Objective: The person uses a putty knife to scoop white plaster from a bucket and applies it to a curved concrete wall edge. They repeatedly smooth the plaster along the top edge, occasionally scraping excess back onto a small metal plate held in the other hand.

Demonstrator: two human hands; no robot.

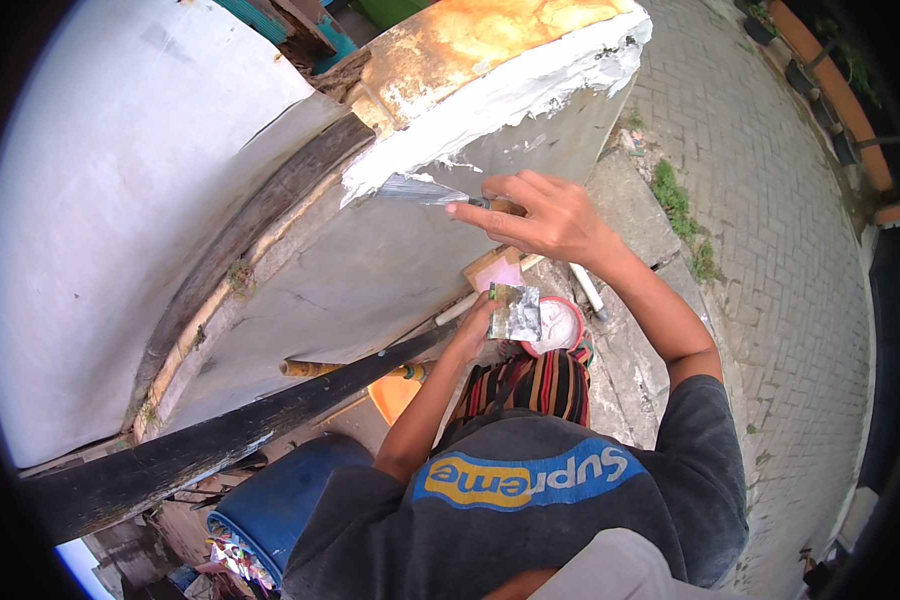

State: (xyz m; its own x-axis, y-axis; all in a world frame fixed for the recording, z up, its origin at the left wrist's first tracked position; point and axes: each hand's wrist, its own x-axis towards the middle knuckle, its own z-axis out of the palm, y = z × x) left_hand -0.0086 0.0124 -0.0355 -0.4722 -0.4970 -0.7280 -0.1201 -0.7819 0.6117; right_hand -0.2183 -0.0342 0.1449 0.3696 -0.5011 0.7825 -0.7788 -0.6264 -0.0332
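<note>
My right hand point(548, 218) grips the handle of a putty knife point(425, 190). Its wide metal blade lies against the lower left end of a band of wet white filler point(490, 110). That filler runs along the top edge of a grey wall point(370, 255), thick and ragged along its lower side. Lower down, my left hand point(480, 328) is closed on a small flat rectangular plate point(516, 313) smeared with whitish paste. Just beyond the plate, and partly hidden by it, stands a round red-rimmed tub point(560, 327) holding white paste.
A dark pole point(240, 440) slants across the left, above a blue drum point(280, 500). White pipes point(588, 290) and a cardboard piece point(495, 268) lie by the wall's foot. Brick paving point(760, 230) stretches along the right, with potted plants point(820, 90) at its far side.
</note>
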